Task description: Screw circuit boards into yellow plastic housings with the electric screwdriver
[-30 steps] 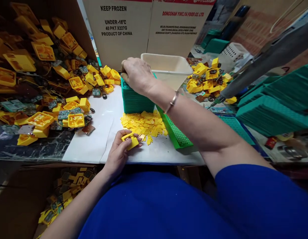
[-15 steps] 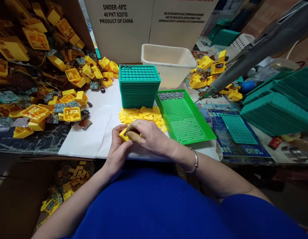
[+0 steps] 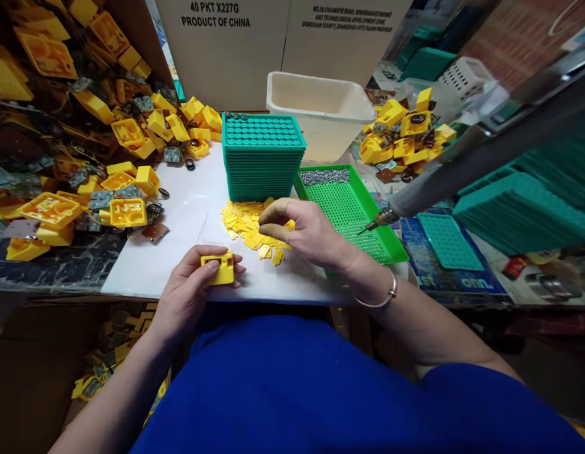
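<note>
My left hand [image 3: 185, 287] is closed around a small yellow plastic housing [image 3: 221, 275], its thumb lying across the front and its fingertips behind. A dark cut-out shows in the upper part of the housing. Over a heap of thin yellow plastic pieces [image 3: 247, 226] hovers my right hand [image 3: 311, 233], with tan coverings on the thumb and index finger. Its thumb and forefinger are apart, and I see nothing between them.
Behind the heap rises a stack of teal trays [image 3: 264, 167]. A green perforated tray [image 3: 349, 198] with small metal screws lies to the right, below a hanging electric screwdriver [image 3: 415, 192]. Yellow housings with wiring [image 3: 126, 211] are piled left. A whitish tub [image 3: 315, 129] stands behind.
My hands have separated. The left has moved left with the yellow housing; the right has let go of it and moved right and up over the heap. The screwdriver has swung lower.
</note>
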`<state>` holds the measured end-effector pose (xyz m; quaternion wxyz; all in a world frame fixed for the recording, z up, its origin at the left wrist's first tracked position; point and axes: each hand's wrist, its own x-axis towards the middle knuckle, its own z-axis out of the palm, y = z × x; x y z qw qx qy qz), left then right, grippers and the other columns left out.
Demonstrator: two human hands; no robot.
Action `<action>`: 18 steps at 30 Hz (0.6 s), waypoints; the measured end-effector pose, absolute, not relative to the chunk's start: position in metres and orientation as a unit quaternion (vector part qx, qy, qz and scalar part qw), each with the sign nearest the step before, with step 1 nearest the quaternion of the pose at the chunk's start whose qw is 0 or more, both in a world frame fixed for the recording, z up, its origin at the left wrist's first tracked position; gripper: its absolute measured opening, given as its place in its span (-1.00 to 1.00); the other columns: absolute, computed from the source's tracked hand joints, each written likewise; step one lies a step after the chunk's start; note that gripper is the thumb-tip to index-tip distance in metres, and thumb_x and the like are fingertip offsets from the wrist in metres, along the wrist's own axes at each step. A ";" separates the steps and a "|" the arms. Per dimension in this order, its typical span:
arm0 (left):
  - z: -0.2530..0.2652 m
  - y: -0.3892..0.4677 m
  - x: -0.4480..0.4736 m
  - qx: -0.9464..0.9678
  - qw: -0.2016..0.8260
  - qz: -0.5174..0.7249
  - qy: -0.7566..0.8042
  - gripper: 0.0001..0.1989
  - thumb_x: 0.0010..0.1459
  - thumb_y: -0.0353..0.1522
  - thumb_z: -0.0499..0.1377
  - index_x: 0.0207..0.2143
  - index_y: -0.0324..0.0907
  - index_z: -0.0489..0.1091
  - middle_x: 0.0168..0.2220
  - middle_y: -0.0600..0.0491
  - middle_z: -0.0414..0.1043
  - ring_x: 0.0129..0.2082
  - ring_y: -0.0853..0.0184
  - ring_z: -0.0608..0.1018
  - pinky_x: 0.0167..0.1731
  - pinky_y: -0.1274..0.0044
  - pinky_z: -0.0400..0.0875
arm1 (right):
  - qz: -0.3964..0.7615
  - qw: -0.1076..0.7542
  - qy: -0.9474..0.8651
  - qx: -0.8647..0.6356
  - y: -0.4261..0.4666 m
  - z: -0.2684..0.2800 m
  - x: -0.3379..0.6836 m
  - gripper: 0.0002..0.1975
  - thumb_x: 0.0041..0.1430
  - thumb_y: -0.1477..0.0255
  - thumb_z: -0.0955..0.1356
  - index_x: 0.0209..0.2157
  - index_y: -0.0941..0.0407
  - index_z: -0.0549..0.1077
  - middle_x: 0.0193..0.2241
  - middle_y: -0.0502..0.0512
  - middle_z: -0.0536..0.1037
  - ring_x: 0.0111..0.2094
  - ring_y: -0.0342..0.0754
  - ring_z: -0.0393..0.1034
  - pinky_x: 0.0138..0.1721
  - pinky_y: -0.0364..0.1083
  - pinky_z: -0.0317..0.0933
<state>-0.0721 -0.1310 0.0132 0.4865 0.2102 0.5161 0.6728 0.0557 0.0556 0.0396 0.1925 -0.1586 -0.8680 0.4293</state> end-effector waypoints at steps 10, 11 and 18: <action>0.015 -0.138 -0.077 0.178 0.500 0.659 0.533 -0.85 0.11 -0.37 0.26 -0.23 -0.19 0.44 -0.28 -0.05 0.62 -0.29 0.20 0.65 -0.39 0.47 0.55 | 0.068 -0.021 -0.997 -0.021 0.050 0.030 0.048 -0.78 0.24 0.59 0.25 -0.41 0.14 0.49 -0.40 0.13 0.41 -0.40 -0.08 0.11 -0.39 -0.04 -0.10; 0.015 -0.136 -0.076 0.178 0.506 0.657 0.530 -0.84 0.11 -0.37 0.25 -0.23 -0.19 0.43 -0.27 -0.05 0.62 -0.29 0.19 0.65 -0.38 0.47 0.55 | 0.074 -0.028 -0.997 -0.016 0.050 0.031 0.047 -0.77 0.24 0.60 0.24 -0.42 0.15 0.47 -0.40 0.13 0.41 -0.41 -0.09 0.11 -0.39 -0.04 -0.09; 0.015 -0.122 -0.069 0.186 0.546 0.643 0.505 -0.81 0.13 -0.34 0.23 -0.19 -0.19 0.41 -0.24 -0.08 0.60 -0.27 0.16 0.65 -0.38 0.45 0.54 | 0.331 0.142 -0.931 -0.055 0.049 0.040 0.064 -0.78 0.25 0.52 0.24 -0.09 0.16 0.42 -0.29 0.10 0.52 -0.32 -0.13 0.35 -0.26 -0.10 0.25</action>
